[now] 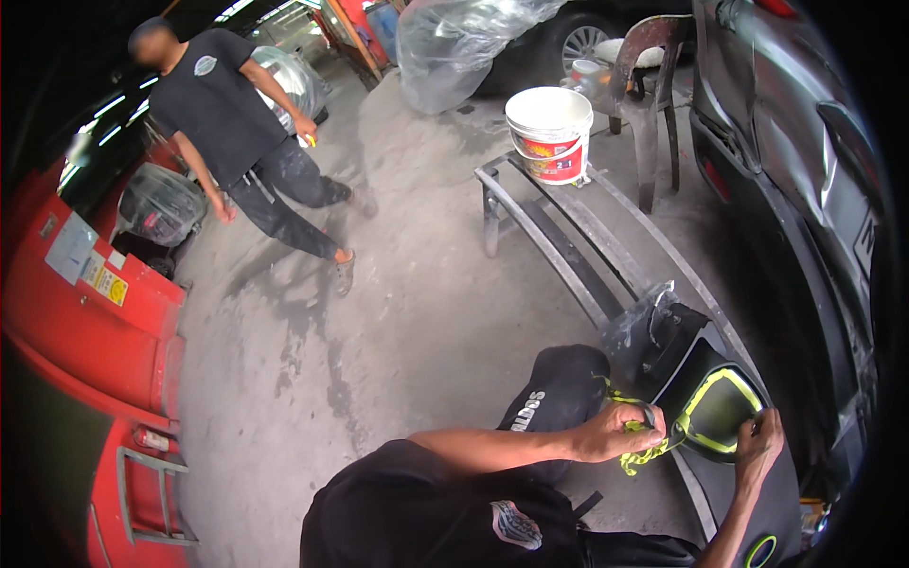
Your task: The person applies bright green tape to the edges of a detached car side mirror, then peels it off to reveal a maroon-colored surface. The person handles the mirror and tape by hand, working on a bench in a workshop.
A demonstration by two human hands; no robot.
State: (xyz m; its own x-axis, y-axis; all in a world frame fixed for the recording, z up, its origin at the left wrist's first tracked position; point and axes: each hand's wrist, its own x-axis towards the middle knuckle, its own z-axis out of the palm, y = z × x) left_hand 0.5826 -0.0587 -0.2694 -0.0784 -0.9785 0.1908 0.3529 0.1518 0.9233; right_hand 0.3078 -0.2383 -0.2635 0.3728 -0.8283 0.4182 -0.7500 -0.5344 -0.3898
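A black moulded panel (677, 379), perhaps a car part, lies on a metal bench in front of me. Yellow-green tape (712, 443) outlines a rounded opening in it. My left hand (614, 433) is closed on a crumpled strip of yellow-green tape (644, 461), which dangles beneath the fingers and reaches toward the opening's left edge. At the opening's right edge, my right hand (760, 447) has its fingers pinched together. What they grip is hidden. Below that hand sits a small yellow-green ring (760, 552).
The metal bench (559, 260) stretches away, bearing a white bucket (549, 114) at its far end. Beyond stands a brown plastic chair (649, 85). A dark car (786, 161) stands close on my right. A person (237, 133) is on the left, near red cabinets (104, 350).
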